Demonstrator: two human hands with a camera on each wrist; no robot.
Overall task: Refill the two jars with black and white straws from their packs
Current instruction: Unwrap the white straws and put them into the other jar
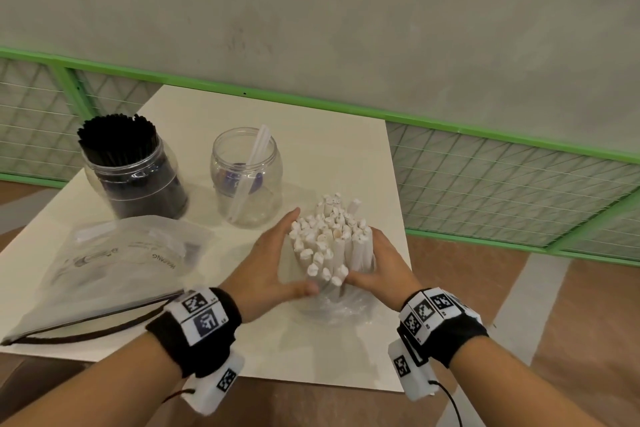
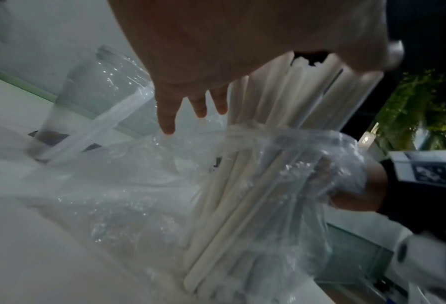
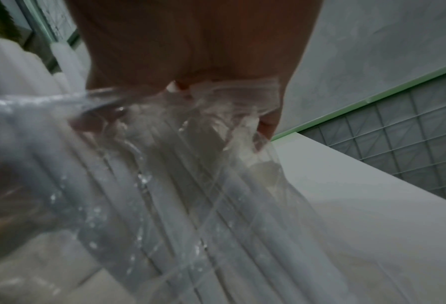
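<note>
The grip is 2-handed: the left hand [image 1: 268, 265] lies with straight fingers against the bundle of white paper-wrapped straws [image 1: 330, 243], while the right hand [image 1: 379, 265] seems curled around it and the crinkled clear plastic pack [image 1: 334, 305] on the white counter [image 1: 329, 149]. Loose outer straws could splay and spill before reaching the nearly empty clear plastic jar [image 1: 246, 177].

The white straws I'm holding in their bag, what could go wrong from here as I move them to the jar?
The white straws stand loose and uneven between your left hand and right hand, so some may slip out and scatter when lifted. The plastic pack is bunched low around them and could snag or come along. The nearly empty jar stands close by; the bundle might knock it over.
</note>
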